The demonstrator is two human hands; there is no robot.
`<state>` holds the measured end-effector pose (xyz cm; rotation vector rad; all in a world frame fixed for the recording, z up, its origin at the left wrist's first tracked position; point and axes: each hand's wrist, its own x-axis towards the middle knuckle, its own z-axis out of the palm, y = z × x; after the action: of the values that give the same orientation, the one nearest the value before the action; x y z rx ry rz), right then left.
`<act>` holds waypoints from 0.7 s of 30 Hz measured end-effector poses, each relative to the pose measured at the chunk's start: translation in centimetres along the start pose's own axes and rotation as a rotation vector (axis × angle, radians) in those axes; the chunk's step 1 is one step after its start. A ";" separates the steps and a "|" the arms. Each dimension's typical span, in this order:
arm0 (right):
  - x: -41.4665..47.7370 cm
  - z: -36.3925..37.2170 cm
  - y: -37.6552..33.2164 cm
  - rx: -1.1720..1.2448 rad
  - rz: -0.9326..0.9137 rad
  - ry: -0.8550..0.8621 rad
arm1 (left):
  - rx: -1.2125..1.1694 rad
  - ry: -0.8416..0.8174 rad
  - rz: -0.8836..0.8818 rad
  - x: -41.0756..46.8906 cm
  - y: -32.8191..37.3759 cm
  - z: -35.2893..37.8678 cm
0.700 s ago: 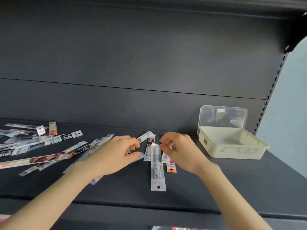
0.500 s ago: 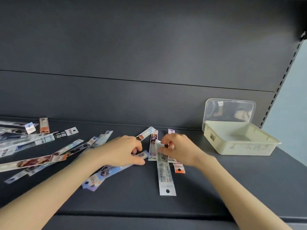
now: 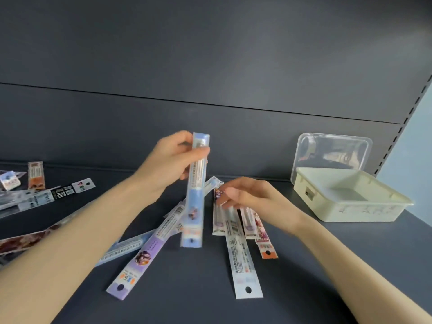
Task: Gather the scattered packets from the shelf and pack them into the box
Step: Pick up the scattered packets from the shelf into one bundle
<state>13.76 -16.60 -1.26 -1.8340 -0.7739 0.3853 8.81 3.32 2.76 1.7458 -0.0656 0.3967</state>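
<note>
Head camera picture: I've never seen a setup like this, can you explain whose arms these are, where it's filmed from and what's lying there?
No machine here: a person wears a camera on the head, so the picture looks forward and down at their own two arms. The surface is a dark shelf. Long flat packets lie scattered on it, among them a purple packet and a white packet. At the right stands a cream box with a clear lid propped behind it. The left hand holds a blue packet upright by its top end. The right hand reaches onto the lying packets; blur hides whether its fingers grip one.
</note>
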 end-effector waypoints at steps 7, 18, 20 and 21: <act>-0.5 -0.1 -1.1 0.335 0.000 0.066 | -0.227 0.108 -0.111 -0.8 -1.8 -0.7; 0.1 0.8 0.0 0.687 0.059 0.284 | 0.417 -0.283 -0.104 -1.7 -3.3 0.5; 0.1 0.6 0.0 0.647 0.057 0.348 | 0.688 -0.207 -0.102 -1.3 -3.8 -0.3; 0.1 0.6 0.0 0.620 0.059 0.380 | 0.859 -0.175 -0.120 -1.2 -4.1 -0.7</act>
<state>13.49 -16.13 -1.46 -1.2873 -0.2876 0.2624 8.61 4.63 -1.34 2.6148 0.1019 0.1831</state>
